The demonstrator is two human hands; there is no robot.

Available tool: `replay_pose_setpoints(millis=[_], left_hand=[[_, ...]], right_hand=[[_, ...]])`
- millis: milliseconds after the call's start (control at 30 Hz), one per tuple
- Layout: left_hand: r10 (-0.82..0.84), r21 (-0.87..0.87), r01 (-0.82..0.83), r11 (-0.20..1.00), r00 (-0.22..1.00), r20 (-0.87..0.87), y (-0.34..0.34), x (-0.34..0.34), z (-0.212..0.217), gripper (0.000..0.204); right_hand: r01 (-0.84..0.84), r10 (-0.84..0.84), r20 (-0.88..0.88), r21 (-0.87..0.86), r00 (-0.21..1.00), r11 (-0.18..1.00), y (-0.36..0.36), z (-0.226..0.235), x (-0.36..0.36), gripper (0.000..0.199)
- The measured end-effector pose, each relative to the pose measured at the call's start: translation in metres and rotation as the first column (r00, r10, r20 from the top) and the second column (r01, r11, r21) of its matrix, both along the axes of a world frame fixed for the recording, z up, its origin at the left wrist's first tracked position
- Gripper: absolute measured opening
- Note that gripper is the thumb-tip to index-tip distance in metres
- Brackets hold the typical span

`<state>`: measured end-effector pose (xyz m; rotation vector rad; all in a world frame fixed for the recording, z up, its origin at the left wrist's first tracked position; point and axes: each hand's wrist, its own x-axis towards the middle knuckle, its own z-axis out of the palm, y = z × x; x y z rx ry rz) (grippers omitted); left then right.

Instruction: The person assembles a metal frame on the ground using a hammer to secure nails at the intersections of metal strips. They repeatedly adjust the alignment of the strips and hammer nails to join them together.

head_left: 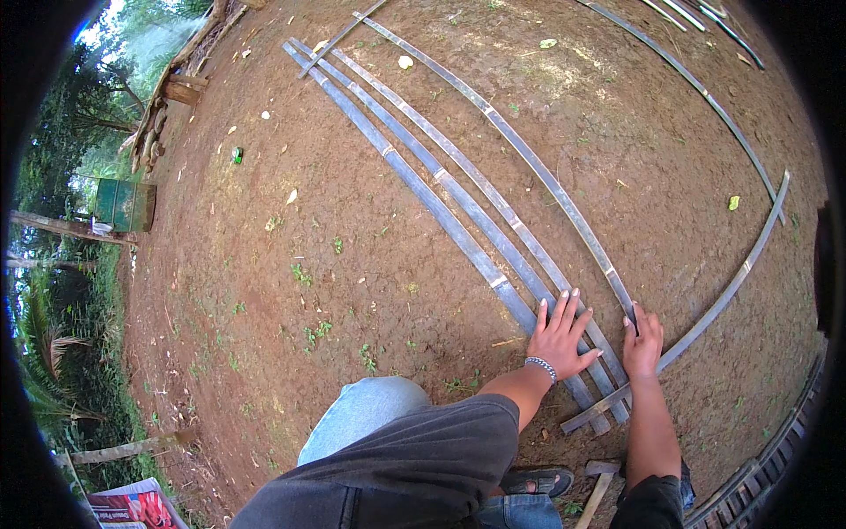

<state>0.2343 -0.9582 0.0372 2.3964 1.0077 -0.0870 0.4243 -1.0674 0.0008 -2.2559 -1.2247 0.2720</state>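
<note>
Long split-bamboo slats lie on the brown dirt in front of me. My left hand (pixel 560 339) rests with fingers spread across the near part of three close-set slats, among them the outer left slat (pixel 441 216). My right hand (pixel 643 342) closes around the near end of a separate bamboo slat (pixel 551 181) to their right. Beneath the near ends runs a bamboo crosspiece (pixel 727 295), which curves off to the right in this view. At the far ends, another crosspiece (pixel 339 40) lies across the slats.
A hammer (pixel 602 476) lies by my sandalled foot. Another bamboo slat (pixel 696 84) runs along the far right, with more strips behind it. At left stand a green drum (pixel 123 205) and trees; a small green can (pixel 236 155) sits on the dirt. A dark slatted edge (pixel 767 472) curves at lower right.
</note>
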Motion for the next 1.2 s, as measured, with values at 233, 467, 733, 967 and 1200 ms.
replay_pose_setpoints(millis=[233,467,733,967,1200], left_hand=[[-0.009,-0.036,0.007,0.999,0.999,-0.038,0.003,0.002,0.003,0.085],[-0.016,-0.044,0.013,0.999,0.998,-0.058,0.002,0.001,0.002,0.084],[-0.018,-0.005,0.018,1.0,0.999,-0.033,0.001,0.0,0.0,0.084],[-0.013,0.015,0.013,1.0,1.0,0.001,0.0,0.002,0.001,0.084],[-0.011,0.016,0.011,1.0,1.0,0.003,-0.001,0.0,-0.003,0.085]], right_hand=[[0.007,-0.006,-0.034,0.033,0.999,0.999,0.001,0.004,0.002,0.035],[0.038,-0.021,0.057,-0.303,0.998,0.952,0.012,0.015,-0.009,0.045],[0.205,-0.102,0.394,-0.228,0.913,0.952,0.044,0.026,-0.034,0.056],[0.032,-0.005,0.168,-0.159,0.986,0.987,0.072,-0.006,-0.017,0.047],[-0.093,0.1,0.192,-0.045,0.976,0.995,0.059,-0.016,-0.014,0.045]])
